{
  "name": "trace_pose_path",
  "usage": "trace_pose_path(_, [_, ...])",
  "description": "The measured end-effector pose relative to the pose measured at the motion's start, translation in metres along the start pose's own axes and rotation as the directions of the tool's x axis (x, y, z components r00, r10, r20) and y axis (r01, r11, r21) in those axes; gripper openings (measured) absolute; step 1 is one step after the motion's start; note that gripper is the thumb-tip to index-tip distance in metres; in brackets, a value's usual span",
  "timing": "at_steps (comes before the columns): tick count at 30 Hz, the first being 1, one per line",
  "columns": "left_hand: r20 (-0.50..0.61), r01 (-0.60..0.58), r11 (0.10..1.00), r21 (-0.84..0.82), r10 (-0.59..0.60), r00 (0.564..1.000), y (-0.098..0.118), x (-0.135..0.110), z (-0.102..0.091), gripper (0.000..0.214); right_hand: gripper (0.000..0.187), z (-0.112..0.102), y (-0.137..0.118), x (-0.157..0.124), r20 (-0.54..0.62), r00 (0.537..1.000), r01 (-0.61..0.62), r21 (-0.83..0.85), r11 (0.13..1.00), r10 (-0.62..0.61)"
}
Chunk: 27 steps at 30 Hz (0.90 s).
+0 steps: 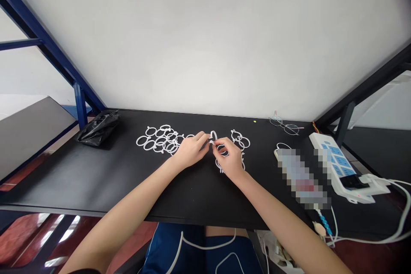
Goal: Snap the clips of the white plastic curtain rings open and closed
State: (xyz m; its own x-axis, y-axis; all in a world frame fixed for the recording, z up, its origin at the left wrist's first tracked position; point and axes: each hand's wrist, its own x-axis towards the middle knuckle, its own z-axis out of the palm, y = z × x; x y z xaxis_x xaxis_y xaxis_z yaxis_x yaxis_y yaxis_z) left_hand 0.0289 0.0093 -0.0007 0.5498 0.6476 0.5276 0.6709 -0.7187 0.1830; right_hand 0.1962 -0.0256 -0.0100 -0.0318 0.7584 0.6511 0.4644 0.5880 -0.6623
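Note:
Between my two hands, just above the black desk, is a small white ring (213, 135) with a knob on it. The fingers of my left hand (193, 147) are closed at its left side. From the right, the thumb and forefinger of my right hand (229, 157) pinch the lower part of the same ring. A pile of similar white rings (160, 140) lies left of my left hand, partly covered by it. More white rings (240, 139) lie beyond and under my right hand, which hides some of them.
A crumpled black plastic bag (99, 129) lies at the far left of the desk (105, 175). On the right are eyeglasses (284, 125), a blurred-out phone (302, 177) with a cable, and a white power strip (337, 162) with plugs. White cords (379, 239) cross the right edge.

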Motion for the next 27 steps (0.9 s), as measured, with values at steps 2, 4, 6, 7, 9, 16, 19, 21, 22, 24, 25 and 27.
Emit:
trace_pose_path(2, [-0.028,-0.008,1.000,-0.009,0.008,1.000,0.0002,-0.0002,-0.0003,0.016,0.008,0.0003,-0.0002,-0.0001,0.004,1.000,0.000,0.004,1.000,0.000])
trace_pose_path(4, [-0.069,-0.015,1.000,-0.025,0.014,0.997,0.0006,-0.0004,-0.0002,0.017,0.008,0.0004,-0.0001,-0.0002,0.009,1.000,-0.001,0.007,1.000,0.001])
trace_pose_path(6, [-0.123,-0.029,0.999,-0.042,0.024,0.992,0.0008,-0.0005,0.0000,0.018,0.008,0.0003,0.0002,-0.0003,0.012,1.000,0.000,0.005,1.000,0.000])
trace_pose_path(7, [-0.149,-0.038,0.998,-0.050,0.031,0.988,0.0009,-0.0004,0.0001,0.018,0.008,0.0002,0.0005,-0.0004,0.013,1.000,0.001,0.002,1.000,-0.001])
trace_pose_path(9, [-0.189,-0.060,0.996,-0.064,0.047,0.981,0.0011,-0.0002,-0.0001,0.018,0.008,0.0000,0.0011,-0.0005,0.014,1.000,0.007,-0.006,1.000,-0.007])
trace_pose_path(16, [-0.246,-0.100,0.991,-0.084,0.077,0.966,0.0032,0.0004,-0.0029,0.016,0.007,0.0003,0.0028,-0.0008,0.028,1.000,0.011,-0.023,1.000,-0.010])
trace_pose_path(19, [-0.268,-0.104,0.991,-0.083,0.078,0.960,0.0038,0.0007,-0.0034,0.015,0.006,0.0006,0.0026,-0.0006,0.028,1.000,0.013,-0.018,1.000,-0.013])
trace_pose_path(21, [-0.283,-0.112,0.990,-0.084,0.084,0.955,0.0044,0.0012,-0.0037,0.014,0.005,0.0004,0.0017,-0.0004,0.035,0.999,0.018,-0.013,1.000,-0.017])
trace_pose_path(22, [-0.289,-0.115,0.990,-0.085,0.086,0.953,0.0047,0.0014,-0.0039,0.014,0.006,0.0002,0.0012,-0.0004,0.043,0.999,0.019,-0.011,1.000,-0.018])
trace_pose_path(24, [-0.295,-0.120,0.989,-0.085,0.090,0.951,0.0054,0.0018,-0.0043,0.014,0.007,-0.0003,0.0000,-0.0006,0.061,0.998,0.018,-0.011,1.000,-0.017])
trace_pose_path(25, [-0.296,-0.123,0.989,-0.084,0.093,0.951,0.0056,0.0020,-0.0044,0.014,0.008,-0.0005,-0.0006,-0.0008,0.067,0.998,0.017,-0.010,1.000,-0.016])
trace_pose_path(27, [-0.296,-0.132,0.988,-0.086,0.101,0.950,0.0057,0.0020,-0.0044,0.013,0.008,-0.0010,-0.0015,-0.0014,0.074,0.997,0.018,-0.003,1.000,-0.018])
